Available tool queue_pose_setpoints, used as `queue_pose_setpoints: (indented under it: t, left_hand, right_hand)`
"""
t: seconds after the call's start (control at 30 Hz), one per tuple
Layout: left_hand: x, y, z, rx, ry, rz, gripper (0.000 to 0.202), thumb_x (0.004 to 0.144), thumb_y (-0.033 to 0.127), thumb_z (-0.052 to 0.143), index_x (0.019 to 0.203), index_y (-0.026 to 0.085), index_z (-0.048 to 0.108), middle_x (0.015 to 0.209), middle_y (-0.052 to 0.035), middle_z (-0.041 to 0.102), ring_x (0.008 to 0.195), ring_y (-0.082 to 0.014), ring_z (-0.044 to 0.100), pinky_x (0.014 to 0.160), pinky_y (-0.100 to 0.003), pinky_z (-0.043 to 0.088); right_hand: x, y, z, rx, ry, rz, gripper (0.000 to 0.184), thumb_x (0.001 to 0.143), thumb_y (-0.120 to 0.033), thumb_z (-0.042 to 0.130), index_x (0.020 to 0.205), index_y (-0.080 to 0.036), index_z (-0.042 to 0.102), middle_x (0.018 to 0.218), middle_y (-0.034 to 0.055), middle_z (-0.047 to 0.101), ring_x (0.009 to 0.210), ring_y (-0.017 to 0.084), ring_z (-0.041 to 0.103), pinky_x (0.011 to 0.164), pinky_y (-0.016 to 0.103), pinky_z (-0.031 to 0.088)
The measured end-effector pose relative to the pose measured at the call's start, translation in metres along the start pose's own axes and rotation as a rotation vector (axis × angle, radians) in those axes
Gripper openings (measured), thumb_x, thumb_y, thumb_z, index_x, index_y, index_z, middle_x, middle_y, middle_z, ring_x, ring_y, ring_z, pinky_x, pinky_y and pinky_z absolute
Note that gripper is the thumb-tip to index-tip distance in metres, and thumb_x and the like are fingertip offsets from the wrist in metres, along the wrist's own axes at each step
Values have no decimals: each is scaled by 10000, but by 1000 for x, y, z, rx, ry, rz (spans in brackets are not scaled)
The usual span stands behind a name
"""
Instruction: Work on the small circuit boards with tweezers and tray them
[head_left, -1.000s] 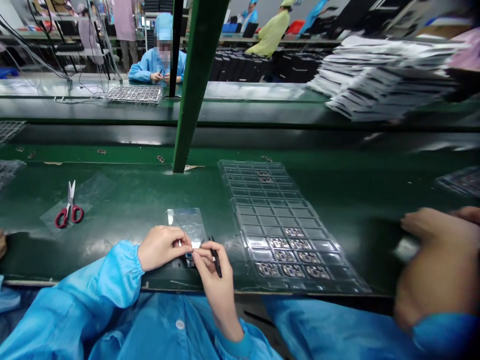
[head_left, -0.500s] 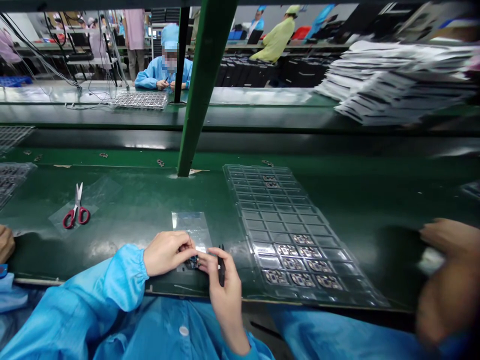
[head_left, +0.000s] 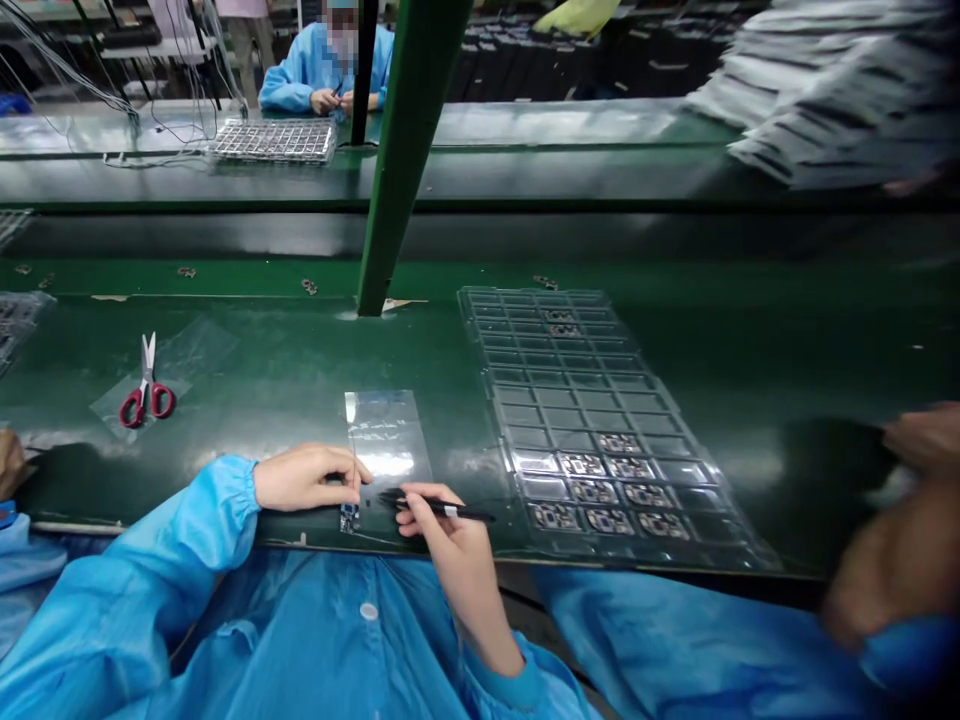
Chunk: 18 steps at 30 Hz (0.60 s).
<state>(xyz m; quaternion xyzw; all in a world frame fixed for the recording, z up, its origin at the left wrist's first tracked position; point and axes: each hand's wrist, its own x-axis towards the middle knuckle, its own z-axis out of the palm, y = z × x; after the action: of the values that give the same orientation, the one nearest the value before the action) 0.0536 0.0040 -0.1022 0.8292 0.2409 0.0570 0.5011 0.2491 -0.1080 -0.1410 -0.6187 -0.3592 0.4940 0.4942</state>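
My left hand (head_left: 311, 478) is closed with its fingertips pinching a small circuit board (head_left: 349, 517) near the table's front edge. Just to the right, my right hand (head_left: 446, 525) grips slim black tweezers (head_left: 472, 514) with a white mark, held nearly level. Under and beyond my fingers lies a clear plastic bag (head_left: 386, 425), flat on the green table. Some tiny dark specks rest between the two hands. Part of the board is hidden by my left fingers.
A clear compartment tray (head_left: 577, 395) holding several circuit boards lies to the right. Red-handled scissors (head_left: 148, 385) rest on plastic at the left. A green post (head_left: 405, 150) rises ahead. Co-workers' hands appear at left (head_left: 10, 462) and right (head_left: 926, 440); another person (head_left: 315, 70) sits opposite.
My hands have moved apart: the left went left with the circuit board, while the right swung the tweezers from upright to nearly level. The view has tilted down.
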Motion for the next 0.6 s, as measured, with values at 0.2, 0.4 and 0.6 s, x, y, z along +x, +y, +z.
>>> queue_pose_setpoints:
  t: [0.2,0.4,0.6]
  left_hand:
    - [3,3,5,29,-31,2,127,889,217,570,776,167,595,1057,-82,691,1031,-184,637,835,-245,448]
    - [3,3,5,52,-25,-13,118,894,211,562,785,172,583,1095,-78,684,1054,-178,630,843,-244,443]
    - [4,5,6,71,-28,-24,124,898,209,561,781,172,577,1086,-74,687,1038,-175,635,836,-241,441]
  right_hand:
    - [3,-1,8,-146,59,-33,348,751,-505,693,753,-195,536,601,29,671,552,193,676,519,256,544]
    - [1,1,7,-263,55,-56,339,750,-506,696,755,-203,545,598,27,671,517,194,654,493,260,511]
    - [2,-4,9,-254,39,-65,335,785,-505,666,726,-202,535,608,43,691,536,198,670,512,256,510]
